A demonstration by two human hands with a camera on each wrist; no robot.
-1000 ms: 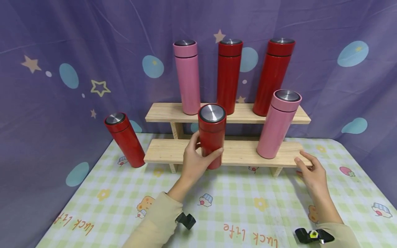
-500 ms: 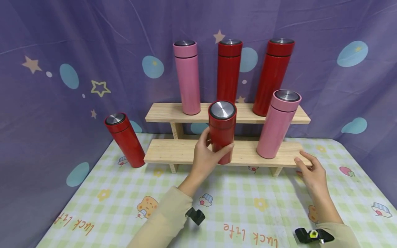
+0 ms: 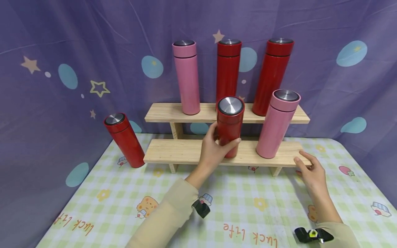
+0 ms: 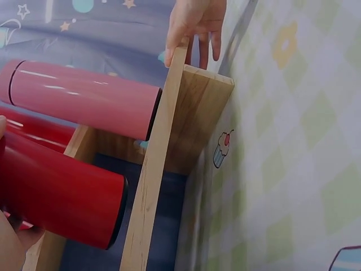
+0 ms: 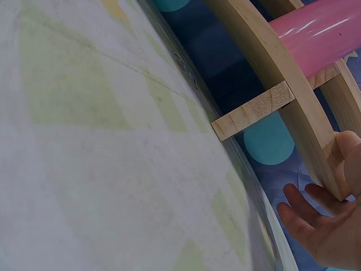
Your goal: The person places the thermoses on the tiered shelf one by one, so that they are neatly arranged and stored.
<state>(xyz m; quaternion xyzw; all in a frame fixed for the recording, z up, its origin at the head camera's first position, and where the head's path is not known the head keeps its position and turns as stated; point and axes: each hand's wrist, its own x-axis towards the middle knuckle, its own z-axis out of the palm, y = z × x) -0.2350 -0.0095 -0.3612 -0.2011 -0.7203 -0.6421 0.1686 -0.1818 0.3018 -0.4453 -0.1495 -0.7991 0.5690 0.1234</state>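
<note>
My left hand (image 3: pixel 212 150) grips a red thermos (image 3: pixel 230 125) by its lower body, upright, in front of the two-tier wooden shelf (image 3: pixel 173 151). In the left wrist view this thermos's dark base (image 4: pixel 118 214) is close to the lower board's edge and apart from it. At the lower board's right end, my right hand (image 3: pixel 314 175) holds the corner, thumb on top and fingers beneath. In the right wrist view the lower fingers (image 5: pixel 299 220) spread below the board. A pink thermos (image 3: pixel 277 127) stands on the lower tier between my hands.
On the upper tier stand a pink thermos (image 3: pixel 187 79) and two red ones, a middle red thermos (image 3: pixel 228 72) and a right red thermos (image 3: pixel 273 77). Another red thermos (image 3: pixel 125 141) is on the checked tablecloth (image 3: pixel 235 196), left of the shelf. A purple curtain (image 3: pixel 93 44) hangs behind.
My left hand has carried the red thermos rightward and toward the shelf, so it now overlaps the middle red thermos's base. My right hand has stayed at the board's end.
</note>
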